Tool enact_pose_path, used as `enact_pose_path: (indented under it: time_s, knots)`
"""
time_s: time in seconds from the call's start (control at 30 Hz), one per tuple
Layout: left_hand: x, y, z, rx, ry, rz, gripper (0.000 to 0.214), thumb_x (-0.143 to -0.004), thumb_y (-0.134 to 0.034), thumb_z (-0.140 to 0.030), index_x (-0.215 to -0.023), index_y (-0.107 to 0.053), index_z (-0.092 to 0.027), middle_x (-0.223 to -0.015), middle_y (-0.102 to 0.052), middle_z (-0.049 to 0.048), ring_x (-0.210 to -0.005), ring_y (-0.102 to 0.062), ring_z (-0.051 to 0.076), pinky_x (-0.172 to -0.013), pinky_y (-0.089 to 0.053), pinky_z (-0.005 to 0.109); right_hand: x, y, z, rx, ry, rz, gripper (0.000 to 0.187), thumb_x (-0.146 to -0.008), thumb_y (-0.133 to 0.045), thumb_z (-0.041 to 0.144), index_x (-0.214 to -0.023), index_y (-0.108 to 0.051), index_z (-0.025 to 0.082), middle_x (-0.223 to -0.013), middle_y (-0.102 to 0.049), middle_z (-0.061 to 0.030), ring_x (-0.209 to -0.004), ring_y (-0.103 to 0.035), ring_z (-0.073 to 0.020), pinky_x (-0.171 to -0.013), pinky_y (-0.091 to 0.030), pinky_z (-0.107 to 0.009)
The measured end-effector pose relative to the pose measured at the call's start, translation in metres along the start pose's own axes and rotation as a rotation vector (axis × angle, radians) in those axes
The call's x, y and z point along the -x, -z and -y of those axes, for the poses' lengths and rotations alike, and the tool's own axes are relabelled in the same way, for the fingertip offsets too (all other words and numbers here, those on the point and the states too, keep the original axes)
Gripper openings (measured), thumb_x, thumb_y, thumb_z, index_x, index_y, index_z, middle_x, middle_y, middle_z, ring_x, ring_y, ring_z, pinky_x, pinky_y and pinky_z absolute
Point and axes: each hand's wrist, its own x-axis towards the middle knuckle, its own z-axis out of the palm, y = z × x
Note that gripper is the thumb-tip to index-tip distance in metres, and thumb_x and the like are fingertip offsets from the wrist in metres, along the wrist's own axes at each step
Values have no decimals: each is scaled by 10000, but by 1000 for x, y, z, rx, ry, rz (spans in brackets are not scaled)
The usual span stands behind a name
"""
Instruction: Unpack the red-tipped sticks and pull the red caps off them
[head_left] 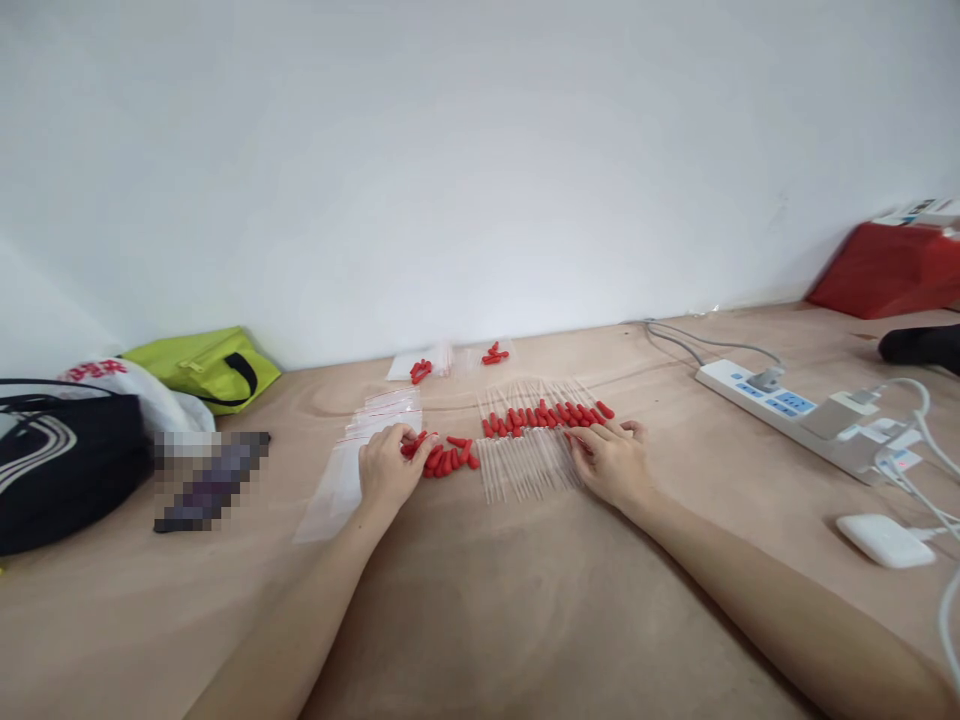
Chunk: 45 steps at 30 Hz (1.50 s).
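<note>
Left hand [391,468]: half-curled on the reds [451,461], hold unclear
Right hand [611,462]: loosely curled, hold unclear
Sticks [521,465]: between hands, pointing away, right nearer

The sticks [525,468] lie left of the power strip [789,403].

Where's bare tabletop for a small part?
Brown wooden tabletop is bare between left forearm and right forearm, on the near side of the thin translucent sticks; also between the right hand and long white power strip. Crowded: around the left hand, with small red oblong pieces and flat clear plastic bags.
</note>
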Motion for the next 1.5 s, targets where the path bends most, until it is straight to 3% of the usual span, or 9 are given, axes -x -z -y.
enact_pose_path:
  time_s: [0.23,0.37,0.47,0.63,0.77,0.9,1.23,1.4,1.5]
  knots:
    - [1,2,1,27,-24,-54,227,-741,-528,-418,-710,-550,-194,-690,-576,19,-705,-543,183,-661,-379,292,1,2,3,-1,42,-3,205,-790,-448,191,-825,-649,208,-685,-647,-13,-718,-532,-141,-806,-204,-340]
    - [0,5,-10,19,-79,-89,206,-756,-524,-395,-738,-578,-197,-712,-578,34,-731,-533,204,-685,-370,320,2,0,4,10,82,15,206,-784,-445,183,-840,-642,204,-692,-638,-16,-716,-517,-145,-800,-210,-343]
    - [-4,2,-29,38,-151,-1,215,-727,-567,-416,-766,-589,-206,-771,-593,35,-781,-533,213,-707,-359,337,3,-1,4,38,122,55,219,-785,-438,181,-873,-637,202,-696,-626,-25,-721,-504,-155,-796,-213,-351]
    - [-17,-14,-72,48,-247,245,226,-712,-587,-442,-731,-589,-216,-807,-600,27,-865,-522,231,-752,-331,373,3,-1,5,85,175,149,242,-806,-418,212,-945,-615,196,-740,-612,-42,-742,-483,-169,-800,-202,-374]
    - [-32,-31,-102,31,-186,304,301,-723,-546,-497,-670,-578,-202,-800,-595,46,-879,-512,247,-781,-323,408,4,1,6,124,200,214,265,-815,-407,223,-1001,-589,173,-781,-611,-56,-773,-483,-181,-808,-197,-385]
    - [-42,-44,-118,-27,-119,332,422,-696,-505,-592,-641,-585,-182,-838,-601,100,-906,-499,288,-795,-323,449,5,1,8,146,190,235,277,-833,-386,239,-1017,-575,155,-774,-611,-62,-773,-488,-187,-793,-204,-384]
    - [-42,-55,-128,-133,-59,382,358,-744,-486,-446,-671,-637,-130,-916,-606,170,-954,-501,319,-807,-332,457,3,4,8,97,156,177,270,-854,-359,251,-934,-605,177,-712,-600,-35,-722,-497,-165,-767,-208,-363]
    - [-42,-43,-124,-140,-75,335,264,-747,-493,-350,-660,-629,-141,-871,-603,148,-920,-506,310,-774,-345,445,2,3,3,32,40,37,253,-850,-392,267,-909,-630,204,-732,-609,-31,-768,-515,-162,-774,-216,-351]
    - [-35,-27,-107,-95,-180,231,262,-769,-493,-359,-630,-603,-166,-828,-587,108,-877,-507,276,-742,-357,415,1,1,0,-19,-1,-27,242,-837,-418,268,-974,-610,214,-791,-606,-39,-843,-519,-181,-801,-233,-359]
